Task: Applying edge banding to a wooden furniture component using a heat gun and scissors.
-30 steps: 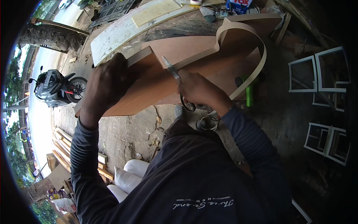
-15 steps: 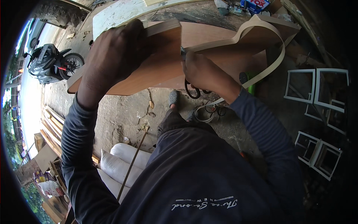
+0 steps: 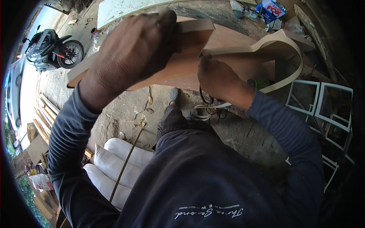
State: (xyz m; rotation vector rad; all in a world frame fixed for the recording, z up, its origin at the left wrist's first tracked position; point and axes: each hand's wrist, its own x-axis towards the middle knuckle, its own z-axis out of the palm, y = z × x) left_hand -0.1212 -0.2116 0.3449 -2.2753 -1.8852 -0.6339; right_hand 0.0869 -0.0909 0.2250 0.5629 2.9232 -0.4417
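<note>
My left hand (image 3: 133,53) is closed over the pale top edge of a brown wooden board (image 3: 159,74), which tilts in front of me. Close to the board's right end, my right hand (image 3: 220,78) is closed around scissors; their black handle loop (image 3: 205,98) hangs below the fingers, and the blades are mostly hidden. A pale, flat edging strip (image 3: 297,68) starts beside the scissors' tip. It runs right, bends round in a wide loop and passes behind my right wrist toward a loose coil (image 3: 201,114) on the ground.
Another reddish-brown panel (image 3: 232,38) lies behind the board. A blue can (image 3: 270,10) stands at the far right. White frames (image 3: 317,100) are on the right, white sacks (image 3: 118,163) and wood strips (image 3: 46,114) at the lower left. A motorcycle (image 3: 53,49) is parked on the left.
My left hand and the gripped board end have moved right and slightly up in the view. My right hand has shifted right too, with the scissors still in it. The whole view has turned slightly.
</note>
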